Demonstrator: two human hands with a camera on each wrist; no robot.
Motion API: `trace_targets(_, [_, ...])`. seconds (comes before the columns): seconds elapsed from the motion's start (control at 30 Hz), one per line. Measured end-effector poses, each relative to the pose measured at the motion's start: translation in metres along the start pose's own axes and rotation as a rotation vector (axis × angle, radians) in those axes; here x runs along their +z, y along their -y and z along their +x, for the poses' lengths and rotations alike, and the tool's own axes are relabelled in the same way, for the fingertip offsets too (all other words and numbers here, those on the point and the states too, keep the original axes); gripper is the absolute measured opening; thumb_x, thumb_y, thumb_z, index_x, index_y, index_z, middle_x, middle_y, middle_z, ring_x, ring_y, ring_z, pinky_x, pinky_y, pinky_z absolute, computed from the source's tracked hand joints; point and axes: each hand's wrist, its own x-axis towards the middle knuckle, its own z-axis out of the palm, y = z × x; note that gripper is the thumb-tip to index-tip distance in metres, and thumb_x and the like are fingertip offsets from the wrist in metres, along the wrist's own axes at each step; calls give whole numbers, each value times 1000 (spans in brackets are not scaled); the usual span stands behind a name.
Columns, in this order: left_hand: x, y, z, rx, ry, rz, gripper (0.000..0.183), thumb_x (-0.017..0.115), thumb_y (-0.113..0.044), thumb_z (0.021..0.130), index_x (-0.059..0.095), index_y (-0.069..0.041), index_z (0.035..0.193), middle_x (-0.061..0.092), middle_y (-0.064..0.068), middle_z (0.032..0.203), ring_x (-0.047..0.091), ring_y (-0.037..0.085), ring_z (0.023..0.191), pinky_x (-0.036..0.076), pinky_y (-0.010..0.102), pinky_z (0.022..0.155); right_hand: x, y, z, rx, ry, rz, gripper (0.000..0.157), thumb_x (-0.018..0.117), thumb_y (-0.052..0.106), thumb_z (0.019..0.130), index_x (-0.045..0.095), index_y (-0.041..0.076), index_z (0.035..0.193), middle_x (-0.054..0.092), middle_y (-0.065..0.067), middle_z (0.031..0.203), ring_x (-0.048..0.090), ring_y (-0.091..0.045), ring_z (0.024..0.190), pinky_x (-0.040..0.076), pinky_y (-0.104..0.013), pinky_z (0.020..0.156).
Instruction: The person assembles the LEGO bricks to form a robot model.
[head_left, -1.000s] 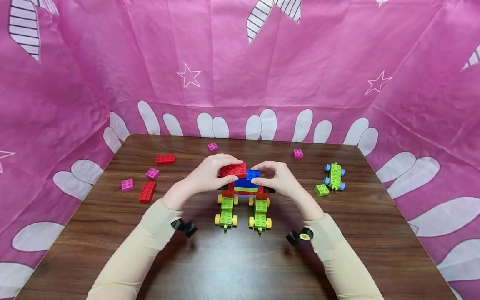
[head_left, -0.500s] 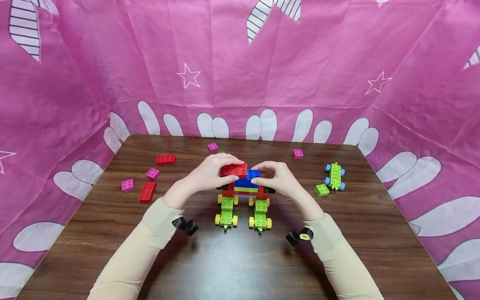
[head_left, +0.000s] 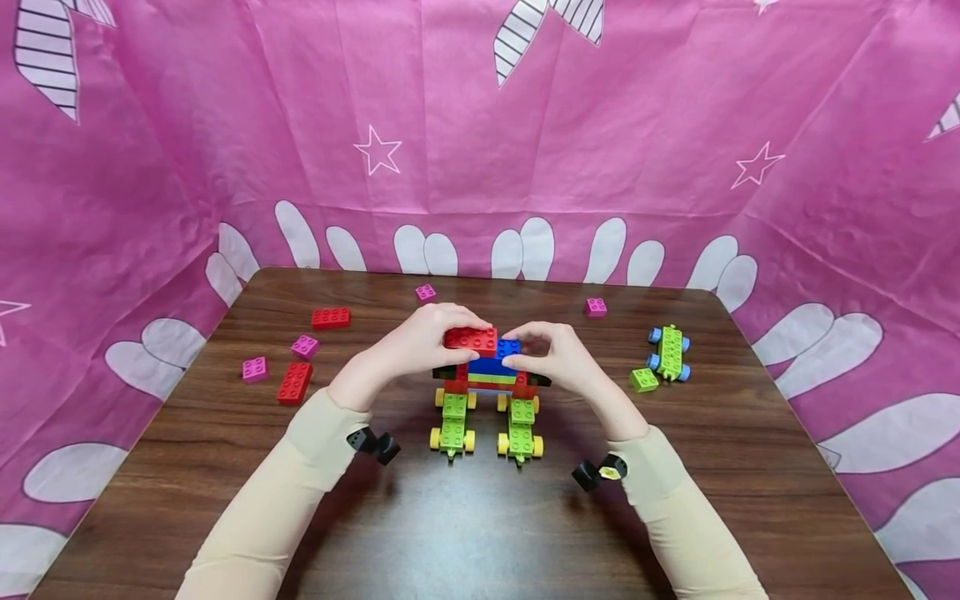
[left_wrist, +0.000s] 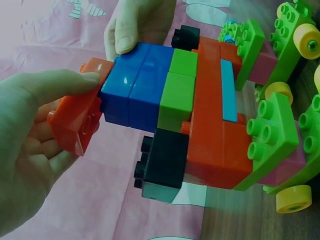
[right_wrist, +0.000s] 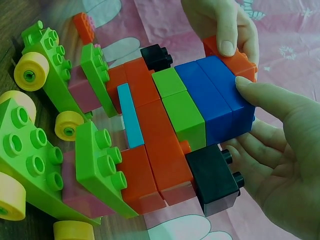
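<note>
Between thumb and fingers my left hand [head_left: 420,343] holds a red building brick [head_left: 471,339] at the top of a built figure. That brick overhangs the left side of the upper blue brick [right_wrist: 220,75]; in the left wrist view it looks slightly tilted, and I cannot tell whether it is seated on the studs. My right hand [head_left: 561,354] grips the stacked blue bricks from the right, thumb on their near face. Below come green bricks [left_wrist: 177,92], red bricks [left_wrist: 207,110], black side bricks [left_wrist: 165,160] and two green wheeled bases [head_left: 453,433] with yellow wheels.
On the wooden table [head_left: 480,533], red bricks [head_left: 296,382] and pink bricks [head_left: 255,369] lie to the left. Two more pink ones are at the back. A green brick [head_left: 643,380] and a blue-wheeled green base [head_left: 670,352] stand right. Pink cloth [head_left: 480,150] surrounds the table.
My left hand has shifted slightly to the right with the red brick, covering a little more of the blue studs. The right hand and the rest of the figure look unmoved.
</note>
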Motion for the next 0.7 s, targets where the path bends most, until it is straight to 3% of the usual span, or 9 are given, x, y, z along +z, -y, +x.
trace_targets(0.7, [-5,-3,3,-40,72,18,35,72,-17,86,68,-6,119,69,10,110,62,20,95,54,31,81,-1,0,-1,-23,6,6,34,76,22,83,69,4,112,71,-11,105,63,-22,91,57,-34,79])
